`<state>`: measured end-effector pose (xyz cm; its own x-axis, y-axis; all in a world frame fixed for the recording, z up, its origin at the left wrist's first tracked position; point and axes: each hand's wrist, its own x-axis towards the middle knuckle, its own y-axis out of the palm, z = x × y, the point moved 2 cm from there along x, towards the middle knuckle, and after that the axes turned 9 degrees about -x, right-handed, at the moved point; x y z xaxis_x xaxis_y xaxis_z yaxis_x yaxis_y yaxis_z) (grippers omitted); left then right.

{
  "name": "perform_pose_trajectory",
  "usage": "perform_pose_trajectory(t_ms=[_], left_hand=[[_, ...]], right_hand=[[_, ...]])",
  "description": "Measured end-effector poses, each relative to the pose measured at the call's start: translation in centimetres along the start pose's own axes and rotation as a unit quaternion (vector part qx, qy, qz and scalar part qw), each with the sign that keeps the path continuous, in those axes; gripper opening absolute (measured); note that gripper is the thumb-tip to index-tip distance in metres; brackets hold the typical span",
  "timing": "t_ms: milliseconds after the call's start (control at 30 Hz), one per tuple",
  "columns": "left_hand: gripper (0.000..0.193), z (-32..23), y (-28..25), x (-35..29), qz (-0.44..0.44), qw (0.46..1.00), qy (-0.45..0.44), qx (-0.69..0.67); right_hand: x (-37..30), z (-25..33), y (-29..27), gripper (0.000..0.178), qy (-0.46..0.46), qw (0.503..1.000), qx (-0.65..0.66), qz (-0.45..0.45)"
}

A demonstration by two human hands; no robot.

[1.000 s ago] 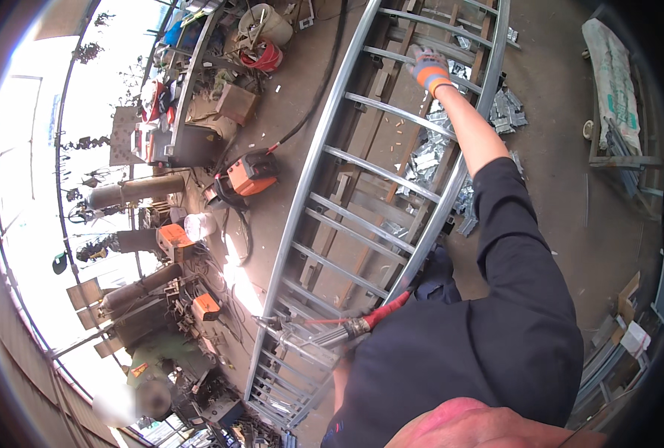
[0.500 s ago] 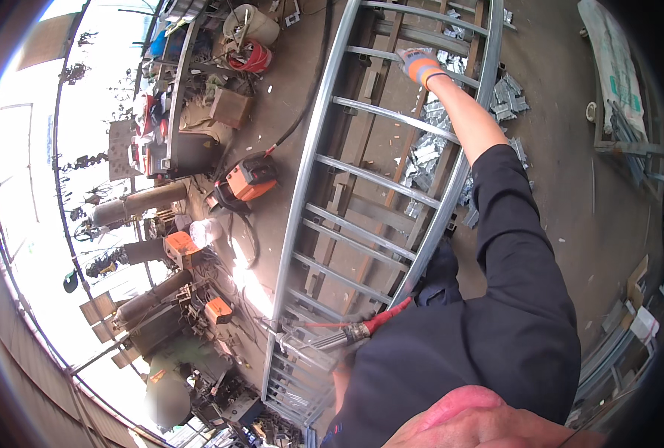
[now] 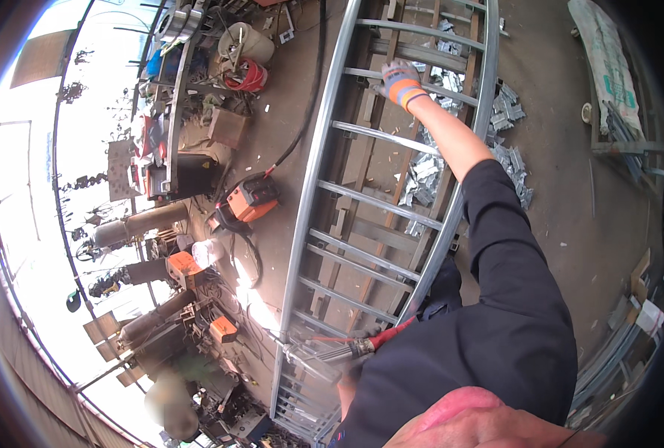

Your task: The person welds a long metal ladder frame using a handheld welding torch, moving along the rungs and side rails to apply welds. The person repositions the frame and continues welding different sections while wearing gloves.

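A long silver metal frame with rungs, like a ladder [image 3: 304, 224], stretches away from me. My right hand [image 3: 402, 81], in a grey glove with an orange cuff, is over a far rung [image 3: 459, 95], its fingers curled down round it and the thumb towards the left rail. Close to my body, a tool with a red handle [image 3: 393, 334] and a grey metal front lies across the frame's near part. My bare left wrist [image 3: 348, 387] comes up beside this tool. The left hand's fingers are blurred and partly hidden there.
Heaps of small silver metal pieces [image 3: 422, 179] lie under and right of the frame. Left on the floor stands an orange-and-black machine [image 3: 251, 198] with a thick black cable. A cardboard box [image 3: 229, 128], a red bucket [image 3: 248, 76] and gas cylinders [image 3: 149, 224] stand farther left.
My right hand has shifted left along the same rung, towards the left rail. The view has tilted a little, so the frame and floor appear lower. The tool stays across the frame.
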<state>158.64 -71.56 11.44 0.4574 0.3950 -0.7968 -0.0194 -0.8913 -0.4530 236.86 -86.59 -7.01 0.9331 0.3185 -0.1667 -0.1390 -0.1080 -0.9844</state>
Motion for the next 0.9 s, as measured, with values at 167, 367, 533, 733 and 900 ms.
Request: perform_pose_trajectory(t_ms=[167, 367, 533, 733, 900], left_hand=[[0.052, -0.5, -1.0, 1.2, 0.010, 1.000, -0.008, 0.013], [0.051, -0.3, -1.6, 2.5, 0.031, 0.999, -0.017, 0.025], [0.049, -0.1, -1.8, 3.9, 0.042, 0.999, -0.013, 0.029], [0.048, 0.3, -1.1, 6.0, 0.040, 0.999, 0.016, 0.020], [0.046, 1.2, -0.3, 6.3, 0.033, 0.998, 0.047, 0.009]], right_hand=[[1.5, 1.0, 0.1, 0.066, -0.018, 0.998, -0.053, -0.025], [2.0, 1.4, -0.4, 0.052, -0.063, 0.992, -0.095, -0.053], [3.2, 3.8, 0.1, 0.054, -0.096, 0.990, -0.048, -0.089], [3.5, 4.8, -0.8, 0.053, -0.075, 0.995, -0.050, -0.050], [-0.9, 6.6, -4.7, 0.068, -0.003, 0.995, 0.077, -0.064]])
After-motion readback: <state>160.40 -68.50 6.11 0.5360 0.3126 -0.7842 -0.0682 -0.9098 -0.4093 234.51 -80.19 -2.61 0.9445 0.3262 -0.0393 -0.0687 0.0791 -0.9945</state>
